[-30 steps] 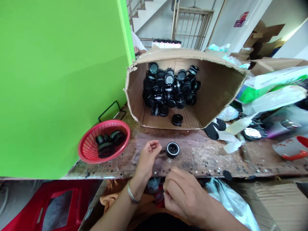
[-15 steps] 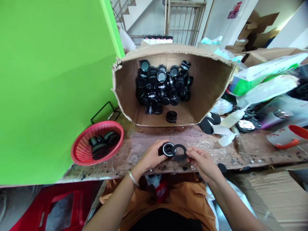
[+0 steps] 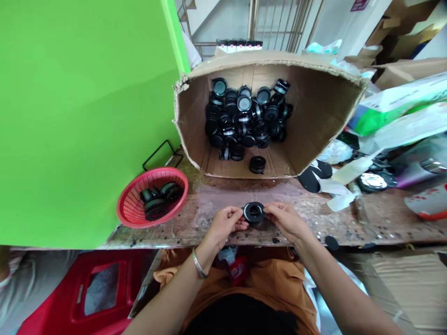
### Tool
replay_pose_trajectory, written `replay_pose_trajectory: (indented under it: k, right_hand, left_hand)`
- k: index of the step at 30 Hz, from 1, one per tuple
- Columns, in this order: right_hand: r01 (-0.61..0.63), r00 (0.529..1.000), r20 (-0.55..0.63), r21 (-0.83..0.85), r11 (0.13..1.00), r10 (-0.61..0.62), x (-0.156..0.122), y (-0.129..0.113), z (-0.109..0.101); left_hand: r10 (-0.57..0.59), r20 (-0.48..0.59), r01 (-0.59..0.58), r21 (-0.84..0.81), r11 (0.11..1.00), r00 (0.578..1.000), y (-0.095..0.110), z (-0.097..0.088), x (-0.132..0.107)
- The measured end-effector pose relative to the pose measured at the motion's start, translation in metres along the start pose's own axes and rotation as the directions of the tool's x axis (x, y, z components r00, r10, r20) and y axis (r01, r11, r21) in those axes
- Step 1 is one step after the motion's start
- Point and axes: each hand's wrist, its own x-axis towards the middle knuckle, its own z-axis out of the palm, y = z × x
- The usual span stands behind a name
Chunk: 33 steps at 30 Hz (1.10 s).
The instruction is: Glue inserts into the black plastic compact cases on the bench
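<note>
A round black part (image 3: 253, 212) with a ring set on top sits between my two hands above the worn wooden bench (image 3: 314, 223). My left hand (image 3: 226, 224) pinches its left side and my right hand (image 3: 284, 219) pinches its right side, fingers closed on it. Behind stands a cardboard box (image 3: 314, 116) lying open towards me, with a heap of several black round parts (image 3: 244, 118) inside. One loose black part (image 3: 257, 164) lies near the box mouth. A red mesh basket (image 3: 131, 209) at the left holds a few finished black parts (image 3: 159, 200).
A green board (image 3: 87, 116) walls off the left. Plastic bags, black discs (image 3: 314, 176), a shiny round lid (image 3: 372, 181) and a red-and-white cup (image 3: 428, 204) crowd the bench's right. A red plastic stool (image 3: 87, 298) stands below left. A small black disc (image 3: 330, 242) lies at the bench edge.
My right hand came up from my lap with a black ring, brought it beside the part held by my left hand, and now the ring sits on the part with both hands on it.
</note>
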Motion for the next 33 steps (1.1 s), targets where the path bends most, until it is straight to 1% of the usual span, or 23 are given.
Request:
replay_pose_trajectory:
  k: [7, 22, 27, 33]
  right_hand:
    - [-0.012, 1.000, 0.011, -0.017, 1.000, 0.013, 0.003, 0.000, 0.002]
    - [-0.017, 1.000, -0.011, -0.094, 0.995, 0.016, 0.007, 0.005, 0.000]
    - [0.013, 1.000, -0.011, -0.146, 0.989, -0.015, 0.006, 0.009, 0.000]
    - [0.074, 0.992, -0.078, -0.248, 0.966, -0.097, 0.004, 0.013, 0.001]
  left_hand:
    - [-0.075, -0.002, 0.074, -0.084, 0.994, 0.997, 0.002, 0.000, 0.001]
    - [-0.109, -0.006, 0.107, -0.114, 0.988, 0.994, 0.006, 0.001, 0.000]
    - [-0.106, -0.018, 0.104, -0.091, 0.990, 0.994, 0.006, 0.002, 0.000]
    - [-0.067, -0.053, 0.064, -0.056, 0.996, 0.996, 0.007, 0.005, 0.005]
